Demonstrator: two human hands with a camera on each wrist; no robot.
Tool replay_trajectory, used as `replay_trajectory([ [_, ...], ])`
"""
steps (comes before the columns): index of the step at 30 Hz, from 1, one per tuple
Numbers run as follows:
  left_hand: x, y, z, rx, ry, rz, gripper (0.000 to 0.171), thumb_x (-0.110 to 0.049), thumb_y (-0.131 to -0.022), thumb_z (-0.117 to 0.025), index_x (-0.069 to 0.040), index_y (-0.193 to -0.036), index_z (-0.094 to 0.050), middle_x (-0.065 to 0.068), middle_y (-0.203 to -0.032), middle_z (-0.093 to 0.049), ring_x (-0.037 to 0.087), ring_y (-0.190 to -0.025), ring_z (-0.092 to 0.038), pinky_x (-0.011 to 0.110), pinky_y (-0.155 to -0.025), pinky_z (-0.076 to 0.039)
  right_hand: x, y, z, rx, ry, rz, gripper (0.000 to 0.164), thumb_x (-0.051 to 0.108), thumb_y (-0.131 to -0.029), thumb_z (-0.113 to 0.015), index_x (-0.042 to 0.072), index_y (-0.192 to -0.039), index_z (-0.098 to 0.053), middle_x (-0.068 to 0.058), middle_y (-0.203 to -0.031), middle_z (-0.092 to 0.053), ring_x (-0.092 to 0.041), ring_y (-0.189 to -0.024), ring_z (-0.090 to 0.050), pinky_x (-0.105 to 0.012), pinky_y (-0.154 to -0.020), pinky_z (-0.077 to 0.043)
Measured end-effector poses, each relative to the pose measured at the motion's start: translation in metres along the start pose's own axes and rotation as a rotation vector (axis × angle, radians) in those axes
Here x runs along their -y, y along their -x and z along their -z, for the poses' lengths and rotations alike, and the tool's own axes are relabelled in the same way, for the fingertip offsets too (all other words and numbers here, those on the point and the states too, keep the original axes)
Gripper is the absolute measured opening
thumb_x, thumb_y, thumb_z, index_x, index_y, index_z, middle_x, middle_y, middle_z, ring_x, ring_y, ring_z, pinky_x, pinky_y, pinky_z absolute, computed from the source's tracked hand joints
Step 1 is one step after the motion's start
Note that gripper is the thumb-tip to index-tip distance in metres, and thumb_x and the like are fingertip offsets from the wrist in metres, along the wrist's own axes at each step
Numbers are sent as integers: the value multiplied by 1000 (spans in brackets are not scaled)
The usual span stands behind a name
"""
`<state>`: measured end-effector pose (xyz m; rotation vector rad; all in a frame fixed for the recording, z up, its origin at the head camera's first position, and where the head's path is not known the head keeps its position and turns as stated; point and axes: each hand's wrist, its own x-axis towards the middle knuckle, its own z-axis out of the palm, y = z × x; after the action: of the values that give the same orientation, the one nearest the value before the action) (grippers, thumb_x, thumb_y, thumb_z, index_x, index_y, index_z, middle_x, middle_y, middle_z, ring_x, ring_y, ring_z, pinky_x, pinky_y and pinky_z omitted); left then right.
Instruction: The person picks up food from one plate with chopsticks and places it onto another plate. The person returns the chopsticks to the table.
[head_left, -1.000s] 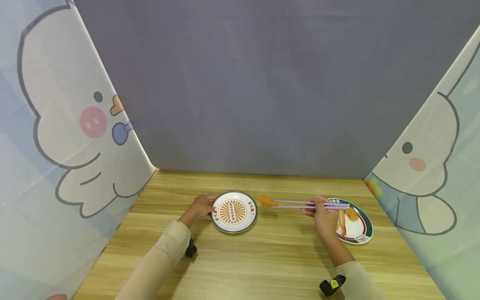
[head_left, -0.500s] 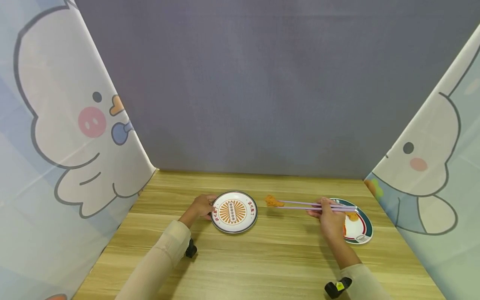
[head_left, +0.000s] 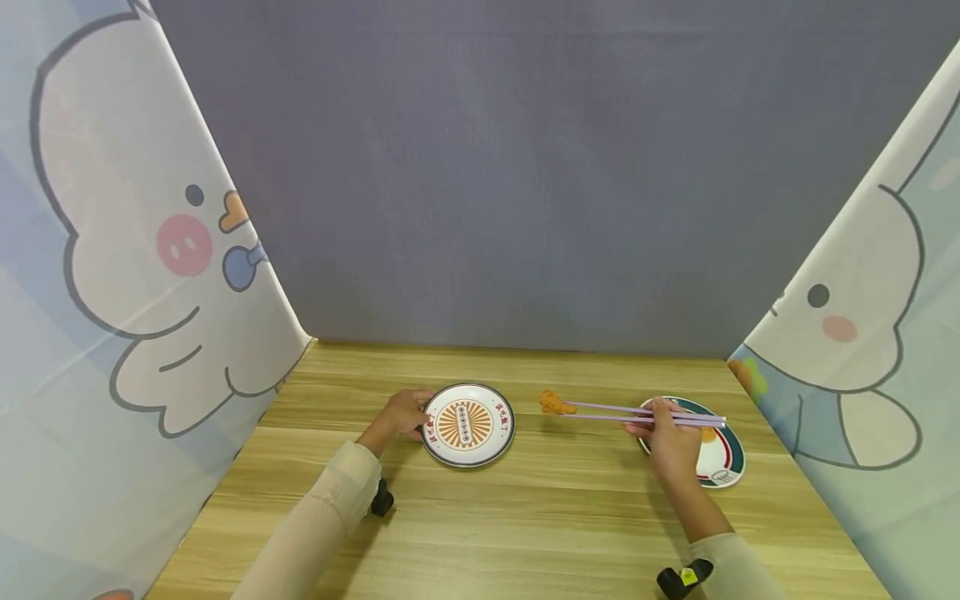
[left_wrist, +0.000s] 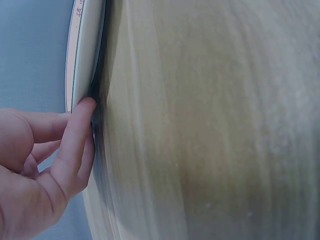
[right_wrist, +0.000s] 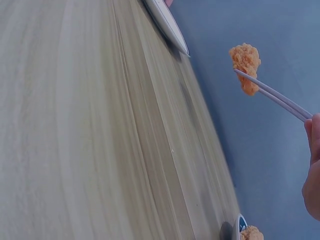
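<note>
My left hand pinches the left edge of a round white plate with an orange sunburst and red lettering. In the left wrist view its fingertips lie under the plate's rim. My right hand grips a pair of pale purple chopsticks that point left. Between their tips is a crumbed orange piece of fried chicken, shaped like a small drumstick. The right wrist view shows that fried chicken held above the table, to the right of the sunburst plate.
Under my right hand lies an oval white plate with a green and red border. Another fried piece shows on it in the right wrist view. A grey cloth wall closes off the back, with cartoon-print cloths at both sides.
My right hand has drifted right, carrying the chopsticks and fried chicken away from the sunburst plate. It now covers more of the oval plate. My left hand and its plate have stayed put.
</note>
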<state>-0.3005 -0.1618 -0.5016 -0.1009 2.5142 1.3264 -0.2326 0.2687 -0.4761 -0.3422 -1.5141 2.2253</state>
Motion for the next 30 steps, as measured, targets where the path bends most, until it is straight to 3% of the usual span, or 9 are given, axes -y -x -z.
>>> replay_trajectory([
  [5, -2, 2, 1, 10, 11, 2, 58, 8, -93, -64, -3, -148, -51, 29, -128, -58, 24, -77, -72, 30, -64, -68, 1, -1, 6, 0, -18, 6, 26, 7, -105, -53, 6, -83, -68, -4, -67, -71, -15, -52, -71, -26, -49, -63],
  [12, -1, 1, 1, 10, 26, 4, 58, 8, -93, -65, -3, -148, -51, 24, -117, -60, 24, -77, -72, 31, -65, -68, 4, -1, 13, -24, -32, 6, 24, 10, -104, -55, 5, -84, -68, -7, -68, -72, -17, -51, -71, -29, -48, -64],
  [25, 1, 0, 1, 0, 15, -1, 57, 7, -92, -66, -4, -147, -53, 24, -115, -62, 23, -75, -72, 30, -63, -68, 8, -2, 23, -48, -65, 12, 26, 11, -105, -55, 5, -83, -68, -7, -69, -74, -15, -52, -71, -26, -48, -63],
  [30, 1, 1, 0, -3, 14, -1, 57, 6, -92, -67, -6, -147, -54, 23, -117, -61, 22, -75, -71, 30, -63, -68, 10, -1, 26, -62, -95, -10, 25, 11, -105, -54, -2, -86, -65, -8, -69, -74, -17, -50, -70, -27, -46, -63],
])
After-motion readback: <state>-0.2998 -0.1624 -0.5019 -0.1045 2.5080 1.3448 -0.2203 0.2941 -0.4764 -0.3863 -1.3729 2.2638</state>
